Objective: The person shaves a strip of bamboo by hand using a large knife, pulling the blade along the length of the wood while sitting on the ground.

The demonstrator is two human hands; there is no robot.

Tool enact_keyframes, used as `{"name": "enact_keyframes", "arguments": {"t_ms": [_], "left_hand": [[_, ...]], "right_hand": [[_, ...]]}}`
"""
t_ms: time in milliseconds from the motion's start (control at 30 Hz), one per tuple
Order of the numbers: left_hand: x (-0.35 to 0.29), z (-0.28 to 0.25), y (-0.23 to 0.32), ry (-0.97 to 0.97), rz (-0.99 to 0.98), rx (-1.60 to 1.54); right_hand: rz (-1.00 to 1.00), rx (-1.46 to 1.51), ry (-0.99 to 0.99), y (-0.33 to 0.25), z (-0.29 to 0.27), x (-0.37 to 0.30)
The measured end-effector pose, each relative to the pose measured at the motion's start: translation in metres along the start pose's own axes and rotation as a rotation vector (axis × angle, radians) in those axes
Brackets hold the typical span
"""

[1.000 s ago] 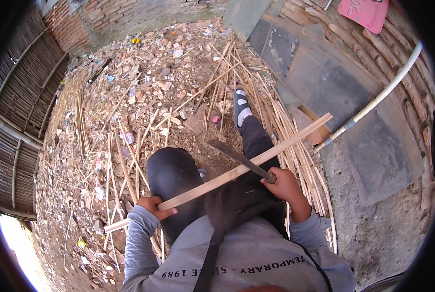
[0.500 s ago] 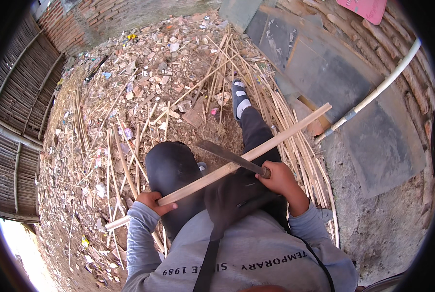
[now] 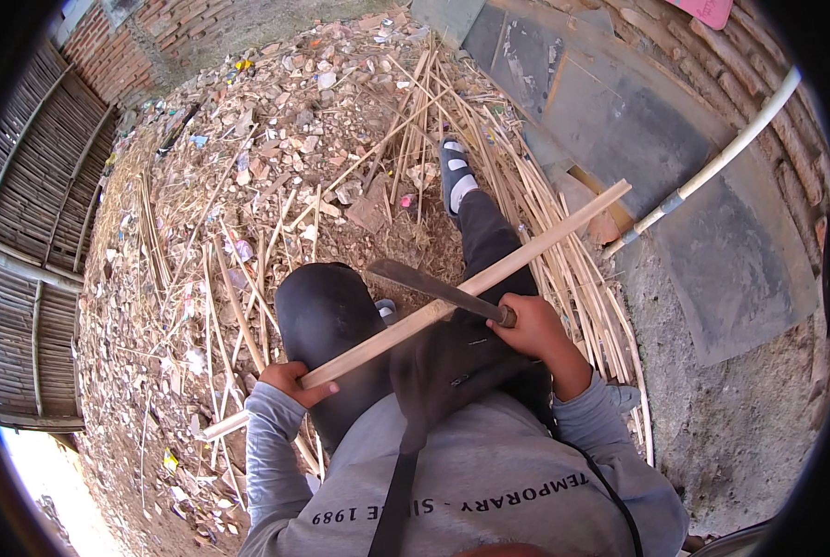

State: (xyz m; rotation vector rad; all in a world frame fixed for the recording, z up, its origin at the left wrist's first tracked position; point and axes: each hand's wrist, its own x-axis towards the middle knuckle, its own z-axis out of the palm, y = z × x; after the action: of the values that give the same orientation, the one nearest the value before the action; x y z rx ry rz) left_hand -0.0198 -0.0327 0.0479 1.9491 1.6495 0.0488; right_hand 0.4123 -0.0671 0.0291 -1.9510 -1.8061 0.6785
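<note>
A long pale bamboo strip (image 3: 535, 247) runs slantwise across my thighs, its far end up to the right. Near its lower left end, my left hand (image 3: 296, 385) is wrapped round it, and the tip sticks out past my wrist. My right hand (image 3: 534, 327) grips the handle of a machete (image 3: 433, 286). The dark blade points up and left and lies across the strip, touching or just above it; I cannot tell which. Its tip reaches over the gap between my knees. A black bag (image 3: 452, 367) with a strap lies against my lap.
Many cut bamboo strips (image 3: 549, 269) lie along my right side, and more sticks (image 3: 238, 306) are scattered at the left. Rubble (image 3: 276, 158) covers the ground. Dark sheets (image 3: 712, 251) and a pale pole (image 3: 739, 153) lean at the right. A woven bamboo wall (image 3: 34, 186) stands left.
The machete and my right hand have shifted slightly left along the strip. My left hand keeps its hold in about the same place. The whole view has tilted a little.
</note>
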Motion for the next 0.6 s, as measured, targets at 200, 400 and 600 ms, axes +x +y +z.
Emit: {"name": "enact_keyframes", "arguments": {"t_ms": [200, 400, 600], "left_hand": [[0.0019, 0.0022, -0.0031, -0.027, -0.027, 0.073], [0.0006, 0.0000, 0.0001, -0.011, -0.016, 0.056], [0.0007, -0.0017, 0.0021, -0.027, -0.033, 0.060]], "right_hand": [[0.008, 0.005, -0.015, 0.0037, 0.0016, 0.0021], [-0.007, 0.030, -0.024, 0.0057, 0.0034, 0.0027], [-0.011, 0.073, -0.031, 0.0070, 0.0070, 0.0032]]}}
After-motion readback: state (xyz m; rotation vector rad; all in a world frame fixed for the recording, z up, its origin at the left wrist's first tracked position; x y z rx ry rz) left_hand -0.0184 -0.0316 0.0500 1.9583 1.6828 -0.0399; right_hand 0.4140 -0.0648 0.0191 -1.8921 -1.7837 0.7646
